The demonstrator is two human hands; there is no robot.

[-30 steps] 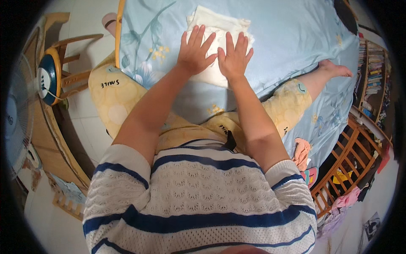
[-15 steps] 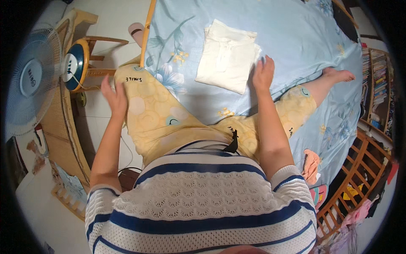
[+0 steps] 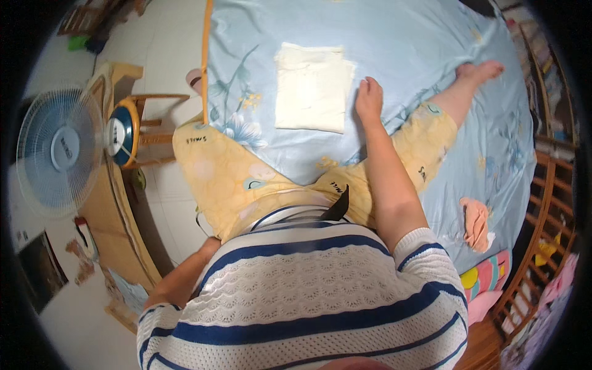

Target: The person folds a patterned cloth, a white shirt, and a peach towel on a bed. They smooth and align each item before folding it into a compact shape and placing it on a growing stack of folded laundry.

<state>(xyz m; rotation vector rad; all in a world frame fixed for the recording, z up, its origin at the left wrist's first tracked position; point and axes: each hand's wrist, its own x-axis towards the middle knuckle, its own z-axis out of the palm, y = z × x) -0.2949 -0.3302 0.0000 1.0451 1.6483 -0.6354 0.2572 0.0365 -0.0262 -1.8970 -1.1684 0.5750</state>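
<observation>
A folded white garment (image 3: pixel 311 89) lies flat on the blue flowered bedsheet (image 3: pixel 394 37) in front of me. Just right of it, my right hand (image 3: pixel 370 98) rests by the sheet, fingers loosely bent and nothing in them; a small gap separates it from the cloth. My left hand (image 3: pixel 213 245) is drawn back beside my left hip, low in the view. Its fingers are hidden against the yellow trousers (image 3: pixel 228 166) and my striped top, so what they do does not show.
At the left stand a fan (image 3: pixel 65 148) and a wooden stool with a round dark-green seat (image 3: pixel 123 132). A peach cloth (image 3: pixel 475 225) lies on the bed at the right, near a wooden slatted rail (image 3: pixel 542 209). A pink slipper (image 3: pixel 194 80) is on the floor.
My left hand has gone from above the left knee back to the hip. The right hand stays beside the white garment, its fingers more bent. The whole view has shifted.
</observation>
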